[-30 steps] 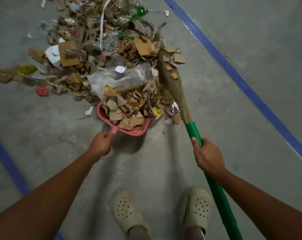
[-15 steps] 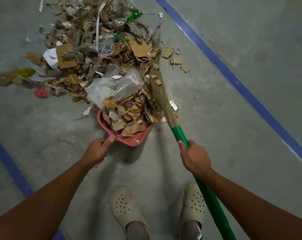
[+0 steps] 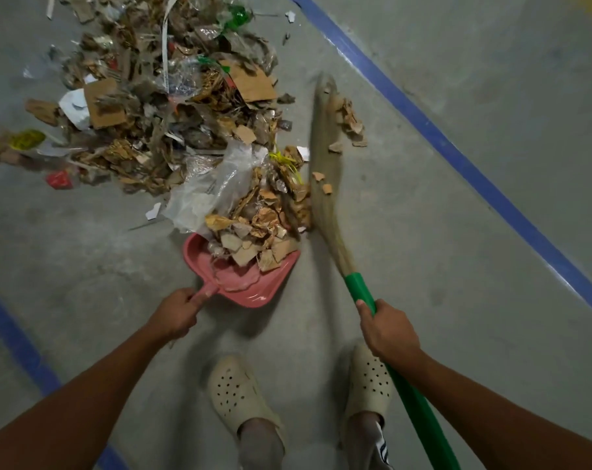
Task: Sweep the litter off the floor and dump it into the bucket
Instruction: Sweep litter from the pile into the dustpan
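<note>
Head view. Litter (image 3: 159, 106): heap of cardboard scraps and plastic on the floor (image 3: 423, 232), near edge spilling into the dustpan (image 3: 247, 283). Left hand (image 3: 177, 315): grips the dustpan handle. Right hand (image 3: 388, 329): grips the green broom (image 3: 328, 184) handle; bristles lie against the heap's right side. Bucket: not seen.

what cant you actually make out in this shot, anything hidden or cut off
Head view only:
No bucket anywhere in frame.
The dustpan has its front lip buried under cardboard scraps and the plastic bag.
Its handle is mostly wrapped by the left hand.
The broom bristles are motion-blurred; floor contact unclear.
The green broom handle, gripped by the right hand, is cut off by the bottom edge.
The litter pile is cut off by the top edge.
</note>
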`<state>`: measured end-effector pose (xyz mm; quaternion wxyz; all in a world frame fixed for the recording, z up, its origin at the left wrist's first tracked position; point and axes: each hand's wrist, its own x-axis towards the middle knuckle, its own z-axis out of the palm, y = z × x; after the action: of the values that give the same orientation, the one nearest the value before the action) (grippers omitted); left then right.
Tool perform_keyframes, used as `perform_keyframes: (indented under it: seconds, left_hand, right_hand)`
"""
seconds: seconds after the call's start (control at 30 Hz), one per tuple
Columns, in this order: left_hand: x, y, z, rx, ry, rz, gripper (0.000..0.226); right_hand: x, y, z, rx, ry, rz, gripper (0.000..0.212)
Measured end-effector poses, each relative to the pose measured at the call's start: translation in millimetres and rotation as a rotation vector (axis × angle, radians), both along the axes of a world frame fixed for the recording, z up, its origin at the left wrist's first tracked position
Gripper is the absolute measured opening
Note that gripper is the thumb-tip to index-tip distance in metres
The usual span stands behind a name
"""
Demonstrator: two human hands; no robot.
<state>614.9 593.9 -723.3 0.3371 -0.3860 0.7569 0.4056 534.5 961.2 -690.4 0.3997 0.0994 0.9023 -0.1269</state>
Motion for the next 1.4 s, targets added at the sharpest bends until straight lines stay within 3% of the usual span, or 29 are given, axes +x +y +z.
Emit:
perform_keyframes:
  seconds: [0.23,0.47,0.67,0.87,1.07,1.4]
  left_hand:
    - [-34,27,2,0.122,0.071,0.155,0.065]
    - [0,-3,14,0.025,0.084,0.314,0.064]
    - [-32,-24,4,-0.038,0.063,0.215,0.066]
    - [-76,-28,-3,-0.032,0.068,0.120,0.068]
    - [-73,-13,17,0.039,0.150,0.156,0.052]
    - [-44,50,104,0.102,0.205,0.323,0.053]
  right_hand:
    - [8,-14,10,-0.033,0.067,0.044,0.045]
    - [-26,-39,16,-0.072,0.026,-0.075,0.052]
    - [-29,-109,1,-0.144,-0.093,-0.155,0.051]
    - [-24,-127,2,-0.111,-0.054,0.005,0.048]
    - [-29,-112,24,-0.055,-0.020,0.173,0.048]
    - [-46,-97,129,-0.058,-0.070,0.172,0.047]
